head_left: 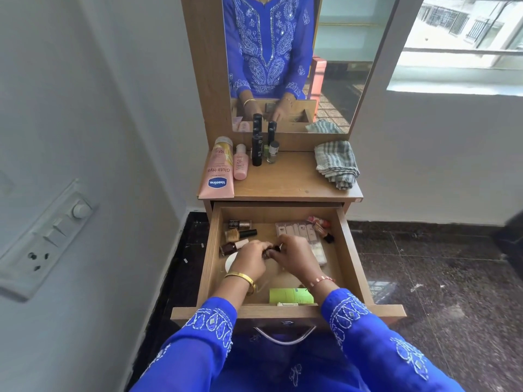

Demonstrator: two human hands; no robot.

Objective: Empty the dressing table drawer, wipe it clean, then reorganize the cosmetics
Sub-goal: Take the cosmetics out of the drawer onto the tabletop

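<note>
The wooden drawer [351, 250] is pulled out below the dressing table top [285, 179]. Both hands are inside it, meeting at the middle. My left hand [250, 260] and my right hand [294, 256] both pinch a small dark nail polish bottle [272, 250] between them. Three nail polish bottles [239, 234] lie at the drawer's back left, a strip of pale tubes [304, 232] at the back right, a white round lid [229, 261] under my left wrist, and a green box [290, 295] at the front.
On the top stand a pink Vaseline tube [218, 174], a small pink bottle [240, 162], several dark bottles [261, 148] and a folded striped cloth [336, 164]. A mirror [334, 66] rises behind. A wall with a switch panel [45, 241] is on the left; dark floor on the right.
</note>
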